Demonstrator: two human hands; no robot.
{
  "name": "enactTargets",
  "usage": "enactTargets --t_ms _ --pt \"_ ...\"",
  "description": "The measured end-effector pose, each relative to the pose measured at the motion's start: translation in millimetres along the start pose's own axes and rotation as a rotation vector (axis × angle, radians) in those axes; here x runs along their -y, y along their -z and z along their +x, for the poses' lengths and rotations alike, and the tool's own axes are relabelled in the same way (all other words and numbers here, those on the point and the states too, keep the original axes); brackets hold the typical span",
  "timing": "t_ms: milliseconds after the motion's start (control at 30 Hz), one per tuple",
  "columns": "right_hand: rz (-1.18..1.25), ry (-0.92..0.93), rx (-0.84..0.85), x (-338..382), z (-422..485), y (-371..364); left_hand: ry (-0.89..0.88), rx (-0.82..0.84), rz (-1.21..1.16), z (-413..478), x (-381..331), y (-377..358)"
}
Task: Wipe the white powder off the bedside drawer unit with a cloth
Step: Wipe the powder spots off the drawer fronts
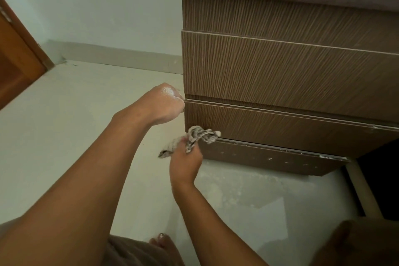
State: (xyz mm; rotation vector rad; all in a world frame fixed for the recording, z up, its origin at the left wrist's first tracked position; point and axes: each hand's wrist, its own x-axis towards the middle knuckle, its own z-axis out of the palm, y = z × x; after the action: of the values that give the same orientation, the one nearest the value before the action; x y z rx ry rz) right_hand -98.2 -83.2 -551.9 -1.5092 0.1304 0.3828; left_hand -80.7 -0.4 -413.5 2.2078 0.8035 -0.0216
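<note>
White powder (269, 158) lay as scattered flecks along the dark recessed base strip of the brown wood-grain bedside drawer unit (280, 67), just to the right of your right-hand fingers. A fainter dusting covered the pale floor (237, 190) below them. Your right hand (185, 164) had its fingers curled tight round the bunched grey-and-white checked cloth (201, 135), whose free end touched the lowest drawer's bottom edge just above those fingers. Your left hand (164, 103), powdered on its back, was fisted against the unit's left corner; whether its fingers gripped the drawer edge could not be told. Judged from this, a sideways sweep risked knocking flecks off the strip onto the floor, and so tight a bunch could skip powder in the groove.
</note>
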Motion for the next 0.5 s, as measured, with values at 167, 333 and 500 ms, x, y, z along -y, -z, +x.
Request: enactTargets --t_ms 167,333,500 --pt "-0.127 0.025 0.453 -5.8 -3.7 32.1 -0.005 -0.033 -0.051 3.0 6.6 -1.3" --pt "-0.148 -0.102 0.466 -1.3 19.9 79.8 0.004 -0.1 -0.094 1.2 15.1 -14.2" --pt "0.162 -0.354 0.408 -4.5 35.2 130.6 0.045 -0.163 -0.163 -9.8 22.9 -54.2"
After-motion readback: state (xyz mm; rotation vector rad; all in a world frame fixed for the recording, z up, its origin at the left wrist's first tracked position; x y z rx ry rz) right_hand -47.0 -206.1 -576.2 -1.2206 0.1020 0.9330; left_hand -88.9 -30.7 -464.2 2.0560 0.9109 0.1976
